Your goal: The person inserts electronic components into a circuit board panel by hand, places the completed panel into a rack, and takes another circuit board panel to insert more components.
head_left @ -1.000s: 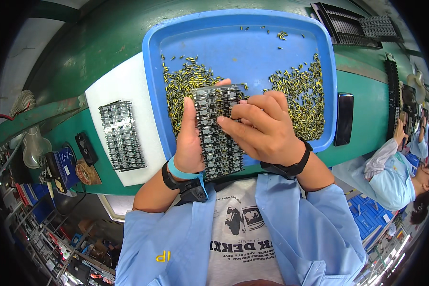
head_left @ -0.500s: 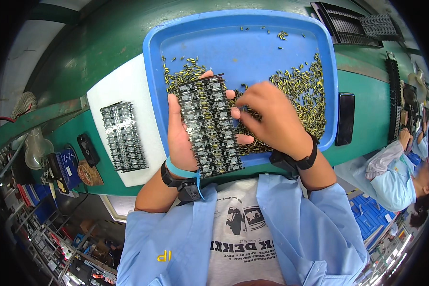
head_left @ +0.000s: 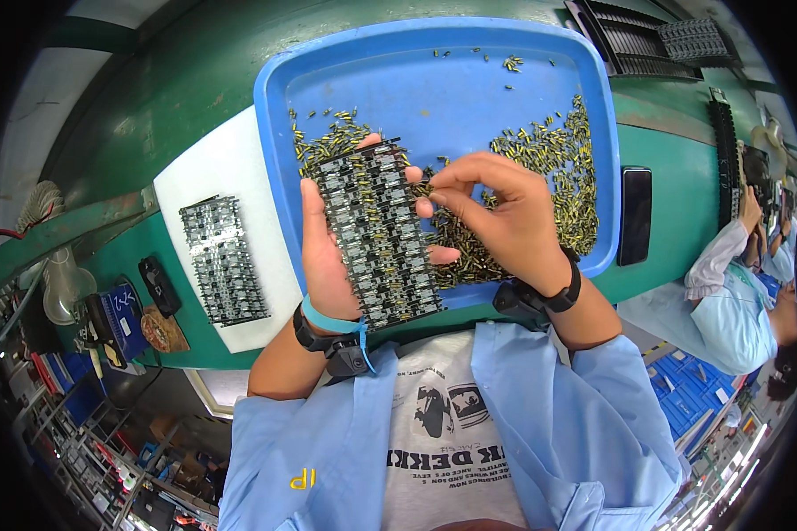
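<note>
My left hand (head_left: 326,265) holds a circuit board panel (head_left: 381,234), packed with rows of small parts, tilted above the blue tray's near left side. Its thumb lies along the panel's left edge and its fingertips show past the right edge. My right hand (head_left: 514,199) is closed in a pinch, thumb and forefinger together, right by those fingertips. What the pinch holds is too small to make out. Many small black-and-yellow cylindrical components, looking like capacitors (head_left: 549,164), lie loose in the blue tray (head_left: 274,133), heaped to the right and at the left.
A second circuit board panel (head_left: 226,261) lies on a white sheet (head_left: 266,195) to the left. Beyond the tray's right wall lies a black phone (head_left: 635,217). Black racks (head_left: 624,40) stand at the far right. A person in light blue (head_left: 726,310) works at the right.
The right thumb and forefinger have closed into a pinch near the panel's right edge. The panel stays in my left hand; the whole view has shifted slightly.
</note>
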A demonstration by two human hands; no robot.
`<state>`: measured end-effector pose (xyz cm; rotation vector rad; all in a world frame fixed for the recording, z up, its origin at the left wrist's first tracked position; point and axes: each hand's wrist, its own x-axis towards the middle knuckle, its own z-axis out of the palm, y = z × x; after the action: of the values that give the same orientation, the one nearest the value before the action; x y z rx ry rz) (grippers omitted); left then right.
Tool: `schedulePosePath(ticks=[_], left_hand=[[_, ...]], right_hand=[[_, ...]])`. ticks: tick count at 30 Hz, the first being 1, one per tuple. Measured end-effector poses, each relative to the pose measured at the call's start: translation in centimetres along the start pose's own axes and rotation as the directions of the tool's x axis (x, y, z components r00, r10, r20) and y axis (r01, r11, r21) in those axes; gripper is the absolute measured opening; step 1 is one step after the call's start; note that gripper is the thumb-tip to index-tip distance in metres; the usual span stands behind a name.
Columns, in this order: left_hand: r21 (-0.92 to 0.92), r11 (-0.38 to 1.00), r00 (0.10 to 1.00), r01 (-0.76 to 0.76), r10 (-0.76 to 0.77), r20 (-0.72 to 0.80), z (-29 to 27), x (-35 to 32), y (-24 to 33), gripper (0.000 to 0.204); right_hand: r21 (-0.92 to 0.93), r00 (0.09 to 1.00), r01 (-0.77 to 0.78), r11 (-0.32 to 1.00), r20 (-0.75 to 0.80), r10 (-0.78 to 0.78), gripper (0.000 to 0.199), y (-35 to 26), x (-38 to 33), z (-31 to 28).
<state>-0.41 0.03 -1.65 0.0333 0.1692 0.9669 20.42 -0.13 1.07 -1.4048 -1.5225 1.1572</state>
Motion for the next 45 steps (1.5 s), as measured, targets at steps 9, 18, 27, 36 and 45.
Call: schedulePosePath(ticks=[9, 18, 27, 36, 45], left_hand=[[0.063, 0.998, 0.999, 0.003, -0.001, -0.033, 0.1, 0.0, -0.2, 0.076], [0.112, 0.993, 0.996, 0.026, -0.017, -0.084, 0.6, 0.0, -0.3, 0.079], [0.123, 0.992, 0.997, 0.018, -0.008, -0.082, 0.6, -0.1, -0.4, 0.081], [0.185, 0.983, 0.99, -0.003, 0.029, -0.135, 1.4, 0.0, -0.8, 0.077], [0.139, 0.99, 0.998, -0.017, 0.026, -0.059, 0.9, -0.1, -0.7, 0.078]], right_hand=[[0.453, 0.993, -0.113, 0.884, 0.04, 0.107, 0.014, 0.3, 0.1, -0.3], [0.393, 0.983, -0.182, 0.902, 0.103, 0.153, 0.011, 0.4, 0.2, -0.5], [0.387, 0.982, -0.189, 0.903, 0.104, 0.161, 0.011, 0.3, 0.2, -0.2], [0.266, 0.996, -0.014, 0.964, 0.092, -0.011, 0.008, 1.1, 0.1, 0.1], [0.168, 0.995, 0.068, 0.983, 0.058, -0.079, 0.011, 0.2, -0.3, 0.2]])
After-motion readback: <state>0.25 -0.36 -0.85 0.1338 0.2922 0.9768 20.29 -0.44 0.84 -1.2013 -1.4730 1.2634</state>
